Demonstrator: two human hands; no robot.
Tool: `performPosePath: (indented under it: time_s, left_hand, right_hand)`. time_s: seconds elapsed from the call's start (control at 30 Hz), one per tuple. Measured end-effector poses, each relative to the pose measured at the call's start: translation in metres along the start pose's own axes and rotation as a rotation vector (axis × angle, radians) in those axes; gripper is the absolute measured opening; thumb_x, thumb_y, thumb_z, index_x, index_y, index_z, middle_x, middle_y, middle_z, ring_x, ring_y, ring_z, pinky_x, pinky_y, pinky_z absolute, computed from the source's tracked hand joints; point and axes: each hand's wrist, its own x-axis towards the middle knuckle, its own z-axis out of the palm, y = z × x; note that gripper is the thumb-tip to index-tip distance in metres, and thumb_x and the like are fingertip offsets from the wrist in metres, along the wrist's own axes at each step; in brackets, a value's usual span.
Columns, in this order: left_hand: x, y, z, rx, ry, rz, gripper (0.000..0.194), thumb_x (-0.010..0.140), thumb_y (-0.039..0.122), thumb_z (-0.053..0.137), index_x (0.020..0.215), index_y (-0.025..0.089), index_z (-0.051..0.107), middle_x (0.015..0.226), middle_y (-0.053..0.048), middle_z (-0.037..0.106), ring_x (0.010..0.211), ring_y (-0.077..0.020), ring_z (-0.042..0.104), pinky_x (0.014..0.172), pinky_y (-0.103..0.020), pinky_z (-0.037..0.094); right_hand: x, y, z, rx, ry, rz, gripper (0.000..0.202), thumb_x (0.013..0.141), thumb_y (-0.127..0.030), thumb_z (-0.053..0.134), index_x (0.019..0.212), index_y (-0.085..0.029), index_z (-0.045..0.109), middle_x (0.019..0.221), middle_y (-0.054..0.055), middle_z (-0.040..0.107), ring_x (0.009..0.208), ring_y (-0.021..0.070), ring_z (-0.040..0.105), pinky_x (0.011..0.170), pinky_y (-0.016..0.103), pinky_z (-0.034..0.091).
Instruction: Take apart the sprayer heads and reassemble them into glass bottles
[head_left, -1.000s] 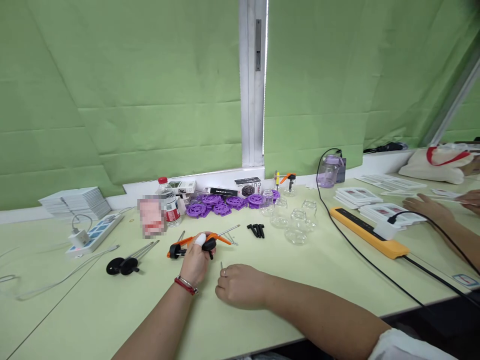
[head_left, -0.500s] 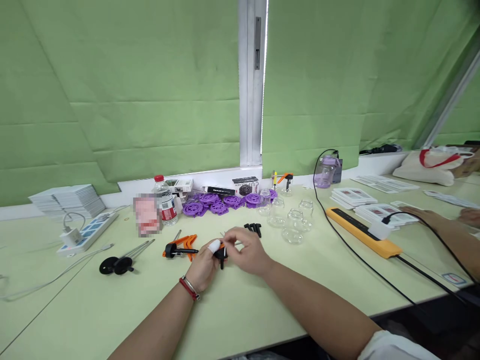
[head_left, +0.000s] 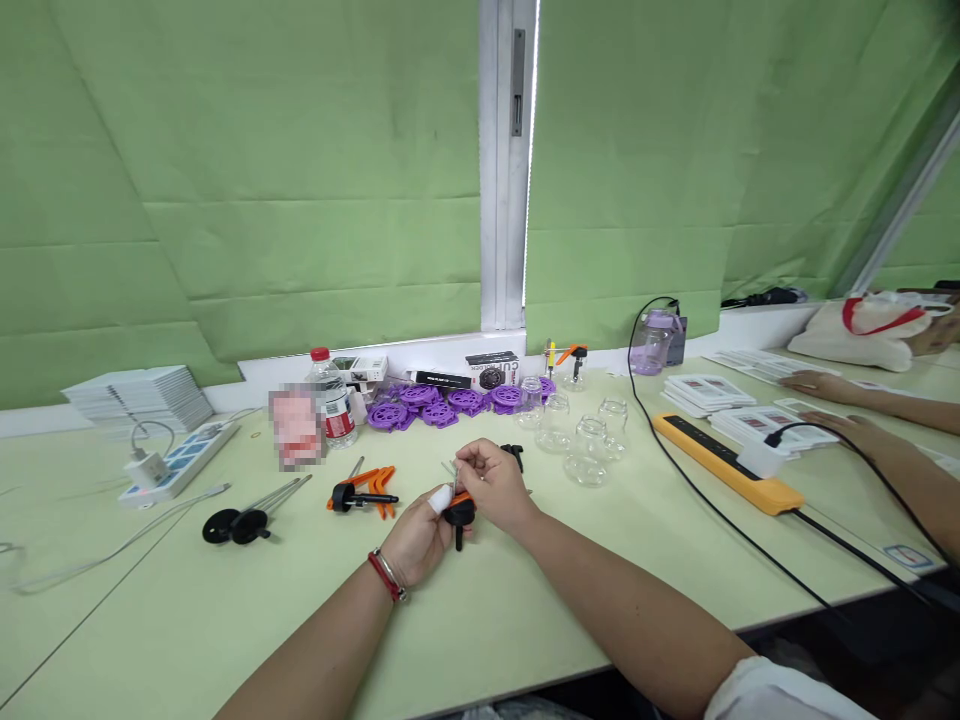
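My left hand [head_left: 420, 537], with a white wrap on the thumb, is closed around a black-and-orange pump-like head [head_left: 460, 513]; a black stem points down from it. Over its top, the fingertips of my right hand [head_left: 496, 487] pinch a thin metal rod [head_left: 453, 472], partly hidden by the fingers. Left of my hands lies a similar black part with orange levers [head_left: 365, 494]. Farther left are black discs with long metal rods [head_left: 259, 518]. Several small black pieces [head_left: 514, 456] show behind my right hand.
Clear glass jars [head_left: 586, 462] stand right of centre, before purple plastic wheel-like parts [head_left: 442, 408]. A bottle [head_left: 330, 400] is at back left. An orange power strip [head_left: 724, 465] and black cable run along the right. Another person's hands [head_left: 844, 430] rest on papers at far right.
Both hands have moved slightly right with the pump-like head, which shows more now. My right fingers have risen along the rod. Another person's hand now reaches farther over the papers.
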Motion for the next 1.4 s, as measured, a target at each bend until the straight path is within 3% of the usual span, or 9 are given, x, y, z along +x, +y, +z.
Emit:
performPosePath:
  time_s: [0.3,0.43,0.6,0.73,0.83,1.0,1.1,1.2,1.4]
  left_hand:
    - [0.001,-0.002,-0.002,-0.059,-0.006,-0.011,0.024,0.075,0.037,0.066,0.076,0.012,0.064,0.08,-0.008,0.064,0.078,-0.0191,0.057,0.07,-0.032,0.044]
    - [0.002,-0.002,-0.003,-0.078,0.012,-0.002,0.023,0.074,0.034,0.068,0.08,0.013,0.065,0.085,-0.008,0.066,0.084,-0.0211,0.058,0.074,-0.033,0.045]
    - [0.005,-0.001,-0.008,-0.114,0.056,0.049,0.022,0.074,0.033,0.068,0.082,0.012,0.066,0.09,-0.009,0.067,0.093,-0.0221,0.058,0.082,-0.032,0.043]
    - [0.004,0.0,-0.012,-0.099,0.087,0.036,0.028,0.075,0.039,0.066,0.085,0.014,0.065,0.091,-0.008,0.066,0.094,-0.0224,0.058,0.082,-0.033,0.044]
    - [0.002,0.003,-0.013,-0.023,0.079,0.035,0.03,0.077,0.043,0.062,0.085,0.015,0.065,0.091,-0.008,0.066,0.092,-0.0221,0.058,0.079,-0.033,0.045]
    - [-0.003,0.014,-0.016,0.283,-0.067,0.055,0.031,0.08,0.044,0.058,0.097,0.018,0.064,0.096,-0.007,0.064,0.092,-0.0213,0.056,0.079,-0.032,0.044]
    - [-0.007,0.023,-0.014,0.502,-0.161,0.075,0.032,0.073,0.036,0.067,0.1,0.019,0.063,0.099,-0.006,0.063,0.094,-0.0216,0.055,0.084,-0.033,0.043]
    - [-0.008,0.026,-0.012,0.592,-0.22,0.075,0.046,0.063,0.026,0.076,0.106,0.02,0.06,0.1,-0.006,0.062,0.092,-0.0213,0.055,0.083,-0.033,0.044]
    - [-0.006,0.018,-0.019,0.62,-0.117,-0.032,0.048,0.067,0.035,0.072,0.108,0.016,0.055,0.072,-0.002,0.058,0.055,-0.0129,0.052,0.054,-0.027,0.045]
  right_hand:
    - [-0.004,0.001,0.0,-0.155,-0.078,0.016,0.006,0.074,-0.022,0.054,0.078,-0.018,0.058,0.066,-0.001,0.058,0.059,0.0113,0.055,0.056,0.023,0.045]
    - [-0.007,-0.001,-0.002,-0.284,-0.127,0.013,0.009,0.074,-0.018,0.053,0.077,-0.018,0.061,0.066,-0.001,0.06,0.059,0.0114,0.054,0.055,0.023,0.043]
    - [-0.01,-0.003,-0.006,-0.499,-0.273,-0.167,0.01,0.071,-0.011,0.057,0.073,-0.019,0.063,0.076,0.001,0.063,0.078,0.0149,0.055,0.072,0.027,0.042]
    - [-0.014,-0.01,-0.007,-0.629,-0.419,-0.271,0.019,0.066,-0.017,0.068,0.083,-0.02,0.06,0.089,0.002,0.062,0.091,0.0192,0.05,0.082,0.033,0.039]
    - [-0.019,-0.013,-0.006,-0.742,-0.452,-0.309,0.026,0.067,-0.012,0.065,0.091,-0.019,0.055,0.097,0.005,0.058,0.094,0.0211,0.048,0.083,0.036,0.038]
    - [-0.021,-0.011,-0.008,-0.751,-0.502,-0.365,0.032,0.07,-0.002,0.054,0.097,-0.019,0.052,0.103,0.007,0.053,0.097,0.021,0.046,0.085,0.036,0.039]
    - [-0.019,-0.006,-0.009,-0.687,-0.552,-0.396,0.03,0.069,-0.002,0.055,0.094,-0.02,0.054,0.101,0.005,0.054,0.096,0.0196,0.047,0.084,0.034,0.04]
    - [-0.018,-0.002,-0.009,-0.638,-0.62,-0.441,0.03,0.067,-0.002,0.056,0.091,-0.02,0.056,0.103,0.004,0.056,0.094,0.0178,0.05,0.083,0.031,0.04]
    - [-0.013,0.002,-0.008,-0.695,-0.601,-0.535,0.027,0.074,-0.005,0.053,0.095,-0.02,0.06,0.104,0.005,0.061,0.099,0.018,0.051,0.091,0.034,0.036]
